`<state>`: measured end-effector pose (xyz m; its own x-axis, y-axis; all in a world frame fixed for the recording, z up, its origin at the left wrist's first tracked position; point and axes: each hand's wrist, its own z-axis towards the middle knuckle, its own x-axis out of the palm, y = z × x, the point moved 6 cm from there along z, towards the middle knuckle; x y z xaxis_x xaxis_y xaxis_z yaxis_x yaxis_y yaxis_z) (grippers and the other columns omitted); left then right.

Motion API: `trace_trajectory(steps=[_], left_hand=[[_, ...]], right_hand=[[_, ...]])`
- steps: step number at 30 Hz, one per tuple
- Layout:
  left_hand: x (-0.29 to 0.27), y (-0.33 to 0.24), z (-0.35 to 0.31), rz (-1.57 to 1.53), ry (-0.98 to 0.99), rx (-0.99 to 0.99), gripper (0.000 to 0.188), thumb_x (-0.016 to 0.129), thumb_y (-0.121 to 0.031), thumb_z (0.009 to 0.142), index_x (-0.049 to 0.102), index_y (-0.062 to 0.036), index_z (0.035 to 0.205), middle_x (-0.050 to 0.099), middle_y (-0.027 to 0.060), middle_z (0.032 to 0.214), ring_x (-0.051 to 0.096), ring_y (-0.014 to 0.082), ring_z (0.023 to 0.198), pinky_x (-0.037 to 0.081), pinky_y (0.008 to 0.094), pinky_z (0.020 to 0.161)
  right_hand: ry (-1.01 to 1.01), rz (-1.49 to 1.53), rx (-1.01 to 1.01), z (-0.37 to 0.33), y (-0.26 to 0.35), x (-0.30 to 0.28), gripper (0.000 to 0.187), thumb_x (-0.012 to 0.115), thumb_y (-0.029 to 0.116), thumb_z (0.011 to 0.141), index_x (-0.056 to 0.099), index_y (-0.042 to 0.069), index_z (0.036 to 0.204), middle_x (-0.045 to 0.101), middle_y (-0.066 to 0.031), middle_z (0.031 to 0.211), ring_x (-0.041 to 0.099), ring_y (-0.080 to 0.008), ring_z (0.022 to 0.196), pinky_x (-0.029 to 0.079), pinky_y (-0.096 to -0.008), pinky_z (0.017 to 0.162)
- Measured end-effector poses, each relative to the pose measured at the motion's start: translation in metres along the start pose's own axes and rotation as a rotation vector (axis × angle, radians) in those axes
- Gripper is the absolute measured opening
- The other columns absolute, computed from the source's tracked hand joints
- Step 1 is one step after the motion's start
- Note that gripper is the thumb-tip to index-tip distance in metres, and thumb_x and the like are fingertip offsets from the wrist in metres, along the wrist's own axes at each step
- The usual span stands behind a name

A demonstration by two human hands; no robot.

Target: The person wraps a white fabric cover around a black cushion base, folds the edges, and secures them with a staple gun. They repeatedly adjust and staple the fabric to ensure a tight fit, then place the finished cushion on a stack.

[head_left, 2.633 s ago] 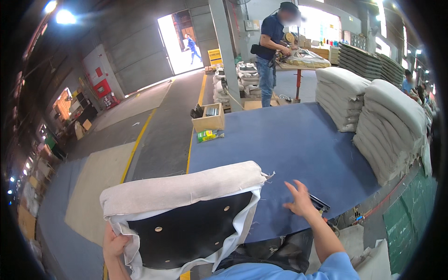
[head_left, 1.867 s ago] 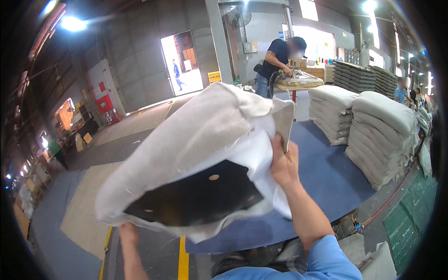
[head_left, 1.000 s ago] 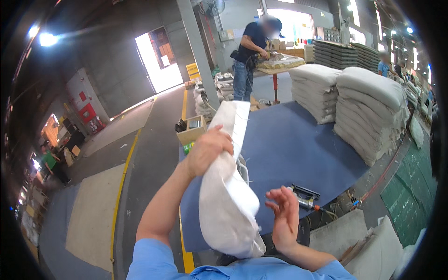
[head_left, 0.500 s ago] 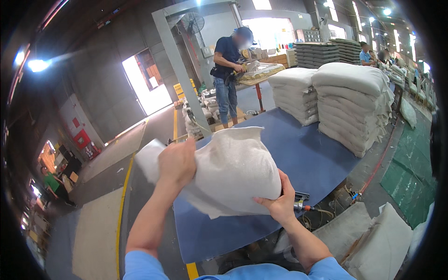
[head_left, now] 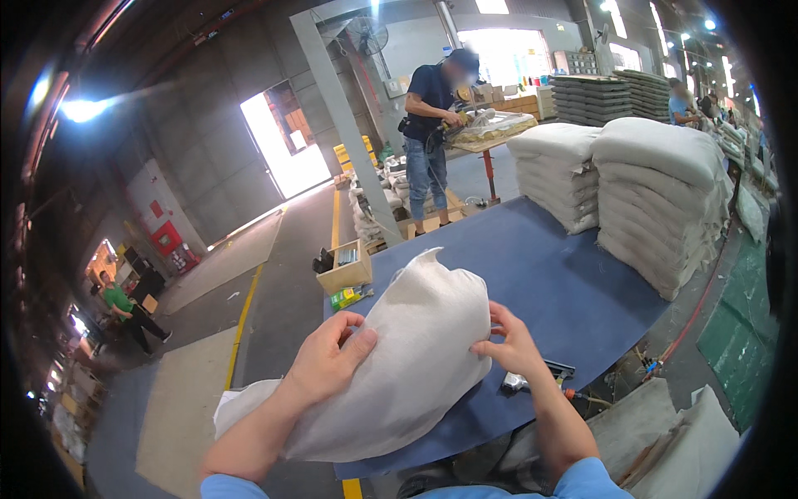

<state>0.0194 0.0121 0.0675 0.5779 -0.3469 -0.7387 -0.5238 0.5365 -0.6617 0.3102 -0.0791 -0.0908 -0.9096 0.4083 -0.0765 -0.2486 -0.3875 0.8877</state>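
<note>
Between my hands is a white fabric-covered cushion (head_left: 424, 349), tilted above the blue tabletop (head_left: 540, 266). A pointed flap of its cloth sticks up at the far end, and loose cloth hangs toward the lower left. My left hand (head_left: 337, 353) is closed on the cushion's left side, thumb on top. At the right edge, my right hand (head_left: 511, 339) pinches the cloth with thumb and fingers. A metal air stapler (head_left: 544, 376) lies on the table, partly behind my right forearm.
Tall stacks of white cushions (head_left: 657, 208) stand at the table's far right. A wooden box of parts (head_left: 347, 268) and a green-yellow packet (head_left: 349, 298) sit at the far left corner. Beyond, a co-worker (head_left: 436, 125) works at another bench. A red hose (head_left: 690, 328) runs along the right.
The cushion has turned and come nearer, its far end now raised. My left hand has shifted down along its side. The wooden box and packet have come into sight.
</note>
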Motion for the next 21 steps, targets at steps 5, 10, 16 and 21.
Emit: trace_trajectory(steps=[5,10,16,21], left_hand=[[0.015,-0.015,0.006,-0.272,0.055,0.045,0.027,0.074,-0.026,0.103,0.062,-0.0047,0.113,0.067,0.0024,0.102,0.059,0.0100,0.092,0.049,0.0289,0.084],[0.021,-0.025,0.001,-0.343,0.049,0.045,0.020,0.073,-0.019,0.103,0.059,-0.0058,0.104,0.060,0.0000,0.097,0.055,0.0086,0.089,0.047,0.0269,0.080],[0.022,-0.030,-0.008,-0.357,-0.024,0.168,0.015,0.072,-0.014,0.102,0.059,-0.0070,0.103,0.060,-0.0023,0.096,0.055,0.0085,0.092,0.047,0.0292,0.088],[0.028,-0.030,-0.013,-0.380,0.055,0.142,0.019,0.071,-0.020,0.104,0.059,-0.0061,0.105,0.057,0.0032,0.105,0.053,0.0124,0.095,0.048,0.0284,0.082]], right_hand=[[-0.040,-0.393,-0.216,0.008,0.159,-0.017,0.070,0.080,0.008,0.086,0.058,0.007,0.152,0.064,-0.0160,0.143,0.071,-0.0287,0.110,0.058,-0.0404,0.088],[0.293,-0.527,-0.476,0.038,0.231,0.030,0.046,0.073,0.004,0.090,0.067,0.000,0.135,0.066,-0.0232,0.134,0.072,-0.0400,0.104,0.059,-0.0487,0.087],[0.796,-0.918,-0.178,0.060,0.227,0.068,0.026,0.069,0.014,0.098,0.070,-0.001,0.119,0.074,-0.0208,0.112,0.072,-0.0425,0.104,0.057,-0.0502,0.087],[0.789,-1.092,-0.160,0.040,0.227,0.079,0.019,0.069,0.021,0.099,0.070,0.004,0.108,0.074,-0.0159,0.102,0.074,-0.0378,0.092,0.058,-0.0511,0.079]])
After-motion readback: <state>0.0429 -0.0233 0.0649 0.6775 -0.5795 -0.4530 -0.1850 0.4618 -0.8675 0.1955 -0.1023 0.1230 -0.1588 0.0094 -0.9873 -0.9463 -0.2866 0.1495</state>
